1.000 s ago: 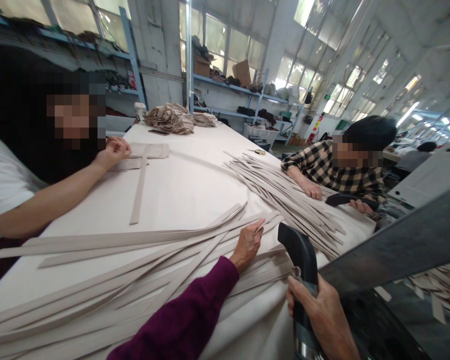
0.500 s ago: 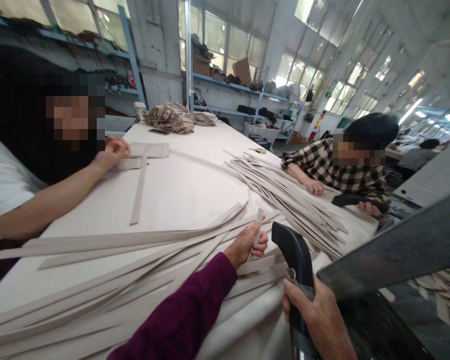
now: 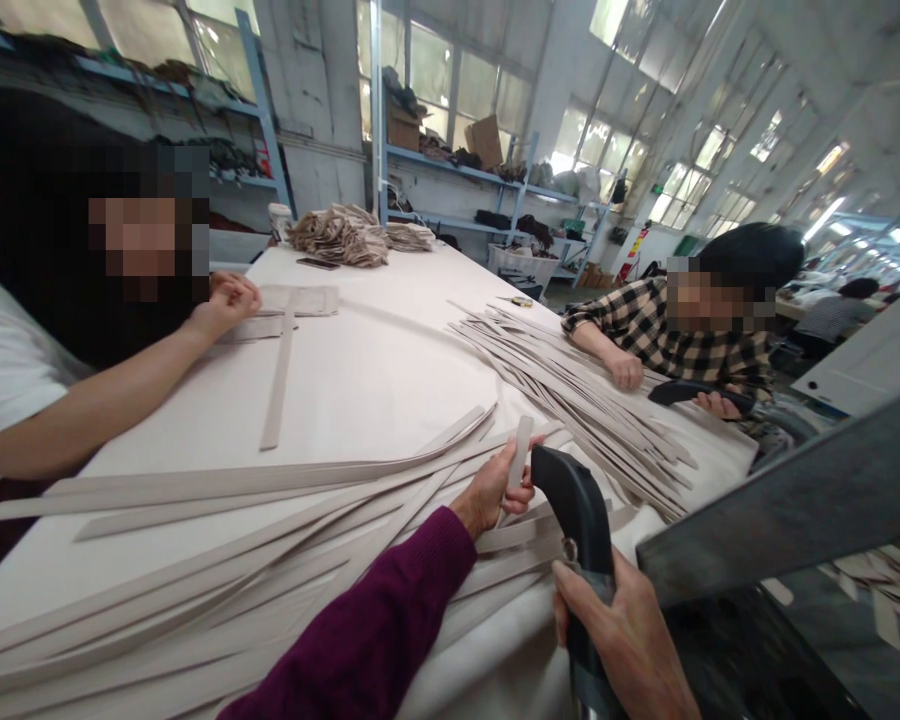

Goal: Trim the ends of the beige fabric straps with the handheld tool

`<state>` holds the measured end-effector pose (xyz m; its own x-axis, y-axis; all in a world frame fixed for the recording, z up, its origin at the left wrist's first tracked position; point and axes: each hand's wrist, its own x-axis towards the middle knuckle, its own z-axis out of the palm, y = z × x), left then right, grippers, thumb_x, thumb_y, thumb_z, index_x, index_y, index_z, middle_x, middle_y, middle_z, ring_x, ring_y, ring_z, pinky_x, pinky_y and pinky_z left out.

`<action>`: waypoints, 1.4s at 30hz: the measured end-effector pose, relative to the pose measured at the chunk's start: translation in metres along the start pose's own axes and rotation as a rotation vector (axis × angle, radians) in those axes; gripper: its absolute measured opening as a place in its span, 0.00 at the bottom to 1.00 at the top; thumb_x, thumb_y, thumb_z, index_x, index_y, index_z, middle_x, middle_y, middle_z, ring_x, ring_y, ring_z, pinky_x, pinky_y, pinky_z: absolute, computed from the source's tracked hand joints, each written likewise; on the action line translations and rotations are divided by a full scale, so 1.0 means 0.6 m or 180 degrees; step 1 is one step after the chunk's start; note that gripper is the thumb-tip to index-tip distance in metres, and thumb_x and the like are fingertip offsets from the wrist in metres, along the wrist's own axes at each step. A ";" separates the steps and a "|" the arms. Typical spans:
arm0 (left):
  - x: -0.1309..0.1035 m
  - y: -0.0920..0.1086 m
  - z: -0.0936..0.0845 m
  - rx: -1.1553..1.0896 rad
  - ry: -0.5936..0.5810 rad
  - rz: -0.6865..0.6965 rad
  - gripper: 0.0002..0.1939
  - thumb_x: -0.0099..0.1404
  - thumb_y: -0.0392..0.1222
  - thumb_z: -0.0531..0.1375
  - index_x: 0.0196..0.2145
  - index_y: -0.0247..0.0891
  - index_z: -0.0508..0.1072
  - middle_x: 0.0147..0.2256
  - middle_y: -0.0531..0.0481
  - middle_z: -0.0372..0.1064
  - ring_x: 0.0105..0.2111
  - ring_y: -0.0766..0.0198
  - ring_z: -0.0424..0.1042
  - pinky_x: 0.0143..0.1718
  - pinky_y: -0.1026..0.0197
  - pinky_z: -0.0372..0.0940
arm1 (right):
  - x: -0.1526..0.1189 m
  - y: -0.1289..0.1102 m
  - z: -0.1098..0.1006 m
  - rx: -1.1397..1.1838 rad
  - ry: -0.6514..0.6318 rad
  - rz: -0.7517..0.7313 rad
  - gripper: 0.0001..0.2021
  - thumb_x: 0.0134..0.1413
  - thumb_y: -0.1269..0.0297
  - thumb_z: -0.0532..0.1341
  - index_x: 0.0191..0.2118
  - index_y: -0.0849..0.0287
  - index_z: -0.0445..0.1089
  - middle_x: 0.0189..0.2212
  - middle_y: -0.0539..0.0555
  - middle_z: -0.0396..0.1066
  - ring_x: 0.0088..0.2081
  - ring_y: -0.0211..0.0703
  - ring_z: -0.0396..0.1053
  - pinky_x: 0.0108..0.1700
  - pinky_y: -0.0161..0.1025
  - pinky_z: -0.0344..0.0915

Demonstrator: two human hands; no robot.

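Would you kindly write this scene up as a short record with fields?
left hand: holds a beige strip, one end pointing up
right hand: grips a black curved tool
table: white, with loose strips across it
far end: beige pile
co-worker at right: checked shirt, holding a similar tool

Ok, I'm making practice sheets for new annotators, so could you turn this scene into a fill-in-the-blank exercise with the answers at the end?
1. The left hand, holding a pale strip, comes from a knitted sleeve coloured ____.
2. The right hand grips a curved tool coloured ____.
3. The checked-shirt co-worker is on the picture's ____ side.
4. The co-worker opposite that one wears a short sleeve coloured ____.

Missing words: purple; black; right; white.
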<state>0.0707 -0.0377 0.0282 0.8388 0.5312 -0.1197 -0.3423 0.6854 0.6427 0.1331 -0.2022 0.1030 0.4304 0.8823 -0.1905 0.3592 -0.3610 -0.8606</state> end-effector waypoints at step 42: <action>-0.005 0.007 0.034 0.3384 0.0418 0.1213 0.16 0.58 0.46 0.50 0.36 0.31 0.70 0.21 0.55 0.56 0.20 0.71 0.52 0.22 0.67 0.49 | -0.019 0.039 -0.071 0.0197 0.0487 0.0032 0.14 0.45 0.52 0.57 0.22 0.57 0.60 0.12 0.47 0.64 0.16 0.39 0.62 0.21 0.34 0.60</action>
<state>0.0751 -0.0467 0.0468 0.6847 0.7054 0.1830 0.0195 -0.2688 0.9630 0.1720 -0.2335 0.1050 0.5566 0.8207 -0.1292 0.3045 -0.3462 -0.8874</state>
